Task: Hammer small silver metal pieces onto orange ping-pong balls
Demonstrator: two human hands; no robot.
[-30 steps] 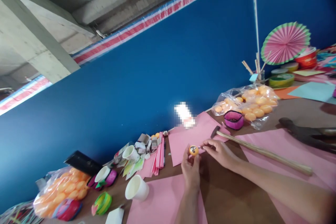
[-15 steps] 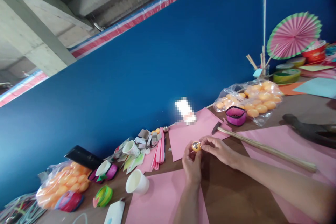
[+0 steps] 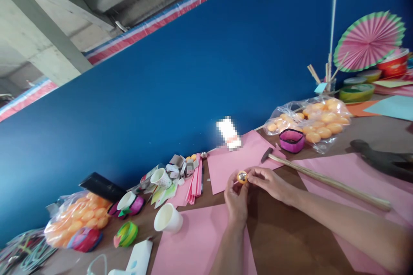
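My left hand is closed around a small orange plastic ball. A shiny silver round piece shows in the ball's middle; whether it is a bell inside a cut-open shell I cannot tell. My right hand pinches at the ball's right edge, thumb and forefinger together. Beneath the hands lies the brown tabletop, with sheets of pink paper around. A hammer with a wooden handle rests to the right, its head near my right hand.
Bags of orange balls stand back right and at left. A white paper cup, a green tape roll and a power strip are on the left. Dark-handled pliers or shears lie right. A blue wall rises behind.
The camera view has shifted slightly. Both hands stay at the orange ball, which appears turned a little so that its silver middle faces me differently.
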